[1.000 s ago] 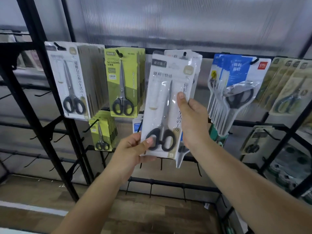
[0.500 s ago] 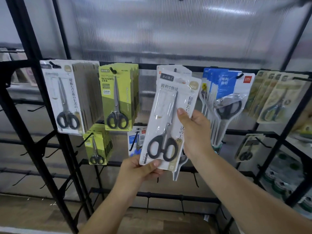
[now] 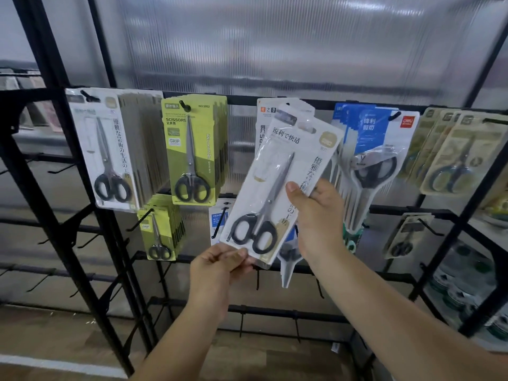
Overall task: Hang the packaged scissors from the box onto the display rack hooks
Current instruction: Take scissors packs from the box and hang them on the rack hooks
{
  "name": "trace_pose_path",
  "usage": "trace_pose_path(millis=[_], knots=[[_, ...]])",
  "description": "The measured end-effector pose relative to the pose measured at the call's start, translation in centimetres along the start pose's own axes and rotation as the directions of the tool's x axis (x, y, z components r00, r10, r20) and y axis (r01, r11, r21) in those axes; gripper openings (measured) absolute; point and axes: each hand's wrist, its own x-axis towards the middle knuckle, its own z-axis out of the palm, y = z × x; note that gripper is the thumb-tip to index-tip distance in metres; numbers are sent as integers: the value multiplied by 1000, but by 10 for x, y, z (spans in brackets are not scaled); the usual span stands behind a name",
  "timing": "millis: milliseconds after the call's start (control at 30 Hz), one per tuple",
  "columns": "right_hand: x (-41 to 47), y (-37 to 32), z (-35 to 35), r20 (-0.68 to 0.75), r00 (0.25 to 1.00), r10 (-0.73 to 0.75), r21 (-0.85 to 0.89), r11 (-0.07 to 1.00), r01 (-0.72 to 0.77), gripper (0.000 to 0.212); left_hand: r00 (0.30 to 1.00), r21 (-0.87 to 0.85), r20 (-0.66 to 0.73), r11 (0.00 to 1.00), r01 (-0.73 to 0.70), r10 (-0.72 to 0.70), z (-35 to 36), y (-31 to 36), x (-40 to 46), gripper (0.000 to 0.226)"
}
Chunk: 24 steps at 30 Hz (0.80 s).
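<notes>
The white blister card of black-handled scissors (image 3: 277, 188) is up in front of the black metal display rack (image 3: 302, 101), tilted so its top leans to the right. Both hands have hold of it. The left hand (image 3: 217, 266) pinches the card's bottom left corner, thumb on the front face and the other fingers curled behind, just below the black handle loops. The right hand (image 3: 320, 218) clasps the right edge at about mid-height: its thumb (image 3: 295, 192) presses flat on the front beside the blades, and the remaining fingers wrap out of sight behind the card. The card's top end, with its hanging slot, lies well above the right thumb and overlaps another white card (image 3: 268, 114) hanging behind it on the top rail; whether the slot is over a hook cannot be told.

To the left of the left hand's fingers, and above them, hangs a stack of green scissor cards marked SCISSORS (image 3: 192, 152), and further left a thick stack of white cards with black-handled scissors (image 3: 110, 152). A smaller stack of green cards (image 3: 158, 235) hangs just left of the left thumb's level. Past the right hand's knuckles, to the right, a row of blue and white cards of larger scissors (image 3: 376, 149) hangs from the top rail, and beyond them beige cards (image 3: 456, 155) that are blurred.
</notes>
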Motion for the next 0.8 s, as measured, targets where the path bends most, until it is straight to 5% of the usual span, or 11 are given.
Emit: trace_pose_path(millis=[233,433,800], knots=[[2,5,-2,-20,999,-29,4,1000,29,23,1000,108,15,994,0,-2,-5,-5,3,8],[-7,13,2,17,994,-111,-59,992,112,23,991,162,-127,985,58,-37,5,-7,6,5],[1,9,0,-28,999,-32,44,998,33,21,990,-230,-13,964,133,-139,5,-5,2,29]])
